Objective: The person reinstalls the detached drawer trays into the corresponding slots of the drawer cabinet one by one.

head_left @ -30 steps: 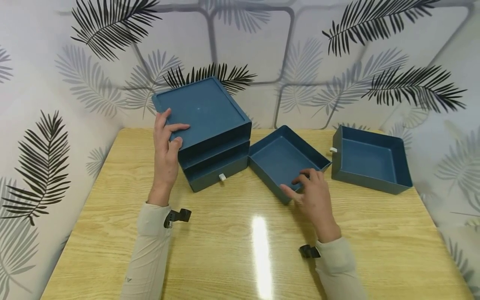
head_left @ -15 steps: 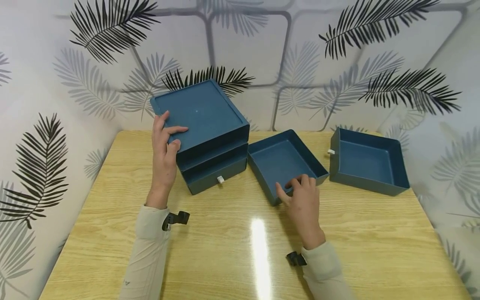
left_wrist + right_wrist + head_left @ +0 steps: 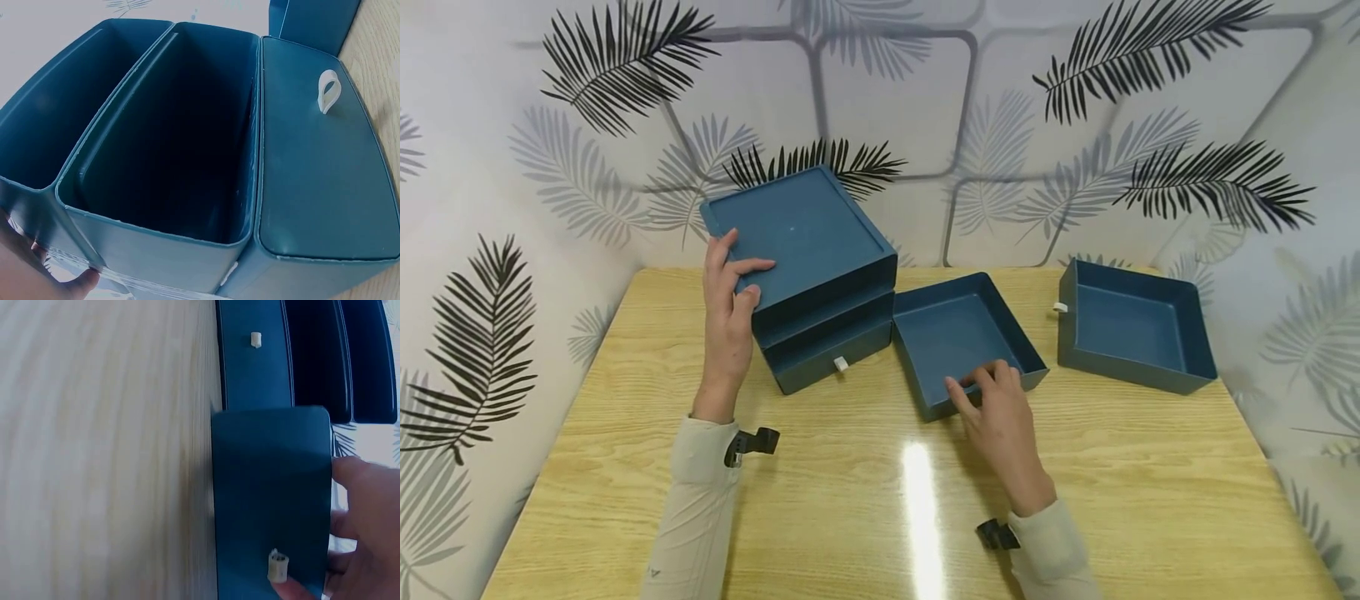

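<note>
A blue drawer cabinet (image 3: pixel 805 233) stands at the back left of the table. Its two upper slots are empty, and a bottom drawer (image 3: pixel 325 175) with a white loop tab (image 3: pixel 329 90) sits in the lowest one. My left hand (image 3: pixel 727 333) rests on the cabinet's left top edge, fingers spread. Right of the cabinet lies a loose empty drawer (image 3: pixel 951 333), one corner close to the cabinet. My right hand (image 3: pixel 1003 425) grips the front wall of that drawer, fingers over its rim. In the right wrist view a fingertip touches its white tab (image 3: pixel 278 567).
Another empty blue drawer (image 3: pixel 1135 325) lies farther right, its white tab (image 3: pixel 1060 307) facing left. All stand on a light wooden table (image 3: pixel 850 500) against a leaf-patterned wall covering (image 3: pixel 895 100).
The loose drawer has turned clockwise as seen from above, its front corner swinging left. My right hand has moved left and slightly nearer with it. The left hand stays on the cabinet.
</note>
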### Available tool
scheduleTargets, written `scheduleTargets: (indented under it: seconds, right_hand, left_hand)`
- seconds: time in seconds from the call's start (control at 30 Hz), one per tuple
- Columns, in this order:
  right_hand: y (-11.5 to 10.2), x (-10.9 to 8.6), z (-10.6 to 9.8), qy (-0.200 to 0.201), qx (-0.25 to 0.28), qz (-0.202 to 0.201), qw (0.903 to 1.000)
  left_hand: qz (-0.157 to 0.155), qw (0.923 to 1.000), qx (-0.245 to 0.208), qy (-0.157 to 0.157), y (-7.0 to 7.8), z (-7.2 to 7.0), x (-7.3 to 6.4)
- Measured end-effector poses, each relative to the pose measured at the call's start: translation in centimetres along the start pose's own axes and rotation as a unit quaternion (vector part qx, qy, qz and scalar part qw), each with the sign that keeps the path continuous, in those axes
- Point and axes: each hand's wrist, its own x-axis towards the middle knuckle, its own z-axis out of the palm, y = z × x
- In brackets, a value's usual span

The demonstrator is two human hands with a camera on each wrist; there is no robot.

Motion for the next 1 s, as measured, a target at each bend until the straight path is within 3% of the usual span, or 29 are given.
scheduleTargets:
  seconds: [0.13,0.4,0.53,0.63,0.83,1.0]
  right_hand:
    - [0.5,-0.1,-0.5,-0.007,0.009,-0.008,0.9999]
    - [2.0,0.2,-1.3,0.054,-0.033,-0.028,0.9976]
    - [3.2,0.4,-1.8,0.069,-0.023,-0.028,0.997]
    - [4.1,0.4,-2.2,0.051,-0.01,-0.013,0.9986]
    - [4.9,0.3,-2.8,-0.029,0.017,0.064,0.9973]
    - [5.1,0.4,-2.9,-0.031,0.022,0.083,0.9958]
  left_hand:
    - [0.0,1.0,0.0,-0.003,0.0,0.0,0.1]
    - [-0.006,1.0,0.001,-0.004,0.0,-0.1,0.2]
    - [-0.005,1.0,-0.002,-0.004,0.0,-0.1,0.3]
    - [-0.003,1.0,-0.005,-0.004,0.1,-0.1,0.3]
    - [-0.004,0.9999,-0.008,-0.005,0.1,-0.1,0.3]
    - [-0.008,0.9999,-0.005,-0.004,0.1,-0.2,0.3]
